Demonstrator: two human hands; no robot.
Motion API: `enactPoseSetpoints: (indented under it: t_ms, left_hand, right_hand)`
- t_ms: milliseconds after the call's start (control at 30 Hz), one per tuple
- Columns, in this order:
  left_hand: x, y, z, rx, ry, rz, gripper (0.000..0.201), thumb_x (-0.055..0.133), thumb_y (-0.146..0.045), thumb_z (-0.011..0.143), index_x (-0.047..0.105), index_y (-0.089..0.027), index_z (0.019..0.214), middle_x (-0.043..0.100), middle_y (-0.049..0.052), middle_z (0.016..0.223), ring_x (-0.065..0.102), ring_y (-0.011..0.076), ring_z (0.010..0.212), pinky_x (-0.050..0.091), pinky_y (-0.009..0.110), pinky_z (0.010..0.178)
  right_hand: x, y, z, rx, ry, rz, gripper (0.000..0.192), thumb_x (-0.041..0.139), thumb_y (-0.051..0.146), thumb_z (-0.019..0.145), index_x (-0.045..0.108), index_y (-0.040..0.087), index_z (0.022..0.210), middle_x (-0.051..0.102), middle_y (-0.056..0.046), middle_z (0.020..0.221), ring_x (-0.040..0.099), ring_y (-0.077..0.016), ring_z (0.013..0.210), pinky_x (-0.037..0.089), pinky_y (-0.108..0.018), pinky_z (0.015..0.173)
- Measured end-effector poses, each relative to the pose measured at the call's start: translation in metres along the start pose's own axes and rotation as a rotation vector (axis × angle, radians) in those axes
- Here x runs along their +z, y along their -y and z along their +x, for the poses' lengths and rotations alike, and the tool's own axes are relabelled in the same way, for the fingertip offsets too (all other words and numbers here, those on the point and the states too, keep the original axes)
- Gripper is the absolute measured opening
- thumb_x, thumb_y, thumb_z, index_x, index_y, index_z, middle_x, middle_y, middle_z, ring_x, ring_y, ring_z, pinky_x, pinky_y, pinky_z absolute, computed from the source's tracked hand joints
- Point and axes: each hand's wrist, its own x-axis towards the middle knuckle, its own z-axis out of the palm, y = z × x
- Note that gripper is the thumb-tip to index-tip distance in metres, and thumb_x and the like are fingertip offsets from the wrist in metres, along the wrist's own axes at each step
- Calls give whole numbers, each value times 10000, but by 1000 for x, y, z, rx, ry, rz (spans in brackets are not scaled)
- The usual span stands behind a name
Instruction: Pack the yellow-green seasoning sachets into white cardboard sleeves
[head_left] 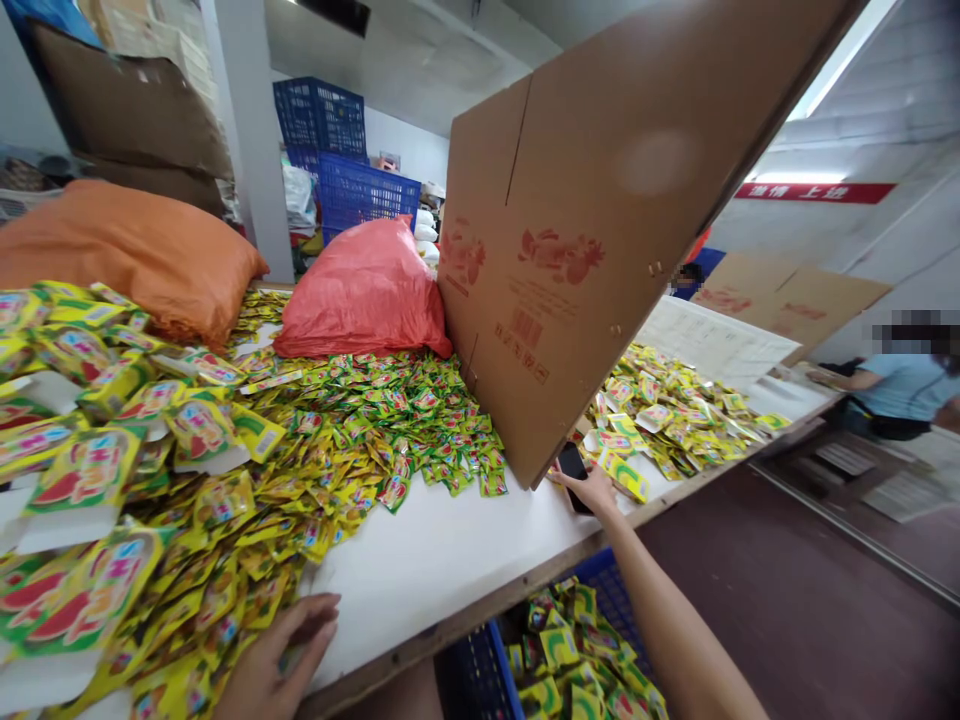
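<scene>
I look over a packing warehouse: sachets [360, 420] heaped beside my fingers, flattened cartons [592, 220] and stacked crates [337, 150] beyond them.

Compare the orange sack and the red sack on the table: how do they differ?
The orange sack is duller and wider, lying low and flat at the far left; the red sack is brighter, narrower and humped, nearer the middle. The red sack touches the tilted cardboard box; the orange sack lies apart from it. Both are full, closed, and rest on the table behind the yellow sachets.
</scene>
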Motion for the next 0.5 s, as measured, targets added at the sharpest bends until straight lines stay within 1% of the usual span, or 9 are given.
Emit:
enactPoseSetpoints:
  t_ms: [67,200,333,500]
  left_hand:
    - [0,1,0,5,-3,-13,265,570,-421,738,679,-240,899,732,1,904,686,181,848,547,205,748]
    - [1,2,-1,3,2,-15,258,565,-417,745,677,-242,897,731,0,902,685,179,853,547,201,744]
    - [1,5,-2,13,20,-13,257,561,-415,750,674,-244,905,730,1,909,683,176,859,541,203,761]
    - [0,2,-3,14,12,-6,258,559,-415,750,674,-248,910,732,1,910,686,175,845,547,193,736]
  right_hand:
    - [2,2,-6,24,-28,-27,924,620,734,410,501,82,1054,558,-228,1043,532,-359,974,408,-407,757]
    - [7,7,-22,4,-156,-72,950,634,694,461,439,37,1118,479,-279,1133,429,-406,1082,345,-450,852]
    - [9,11,-37,-67,-267,-90,914,658,619,523,396,18,1160,453,-284,1147,383,-409,1104,291,-458,893]
    - [6,12,-43,-156,-333,-81,883,665,597,544,398,50,1183,466,-246,1122,398,-389,1060,305,-447,858]
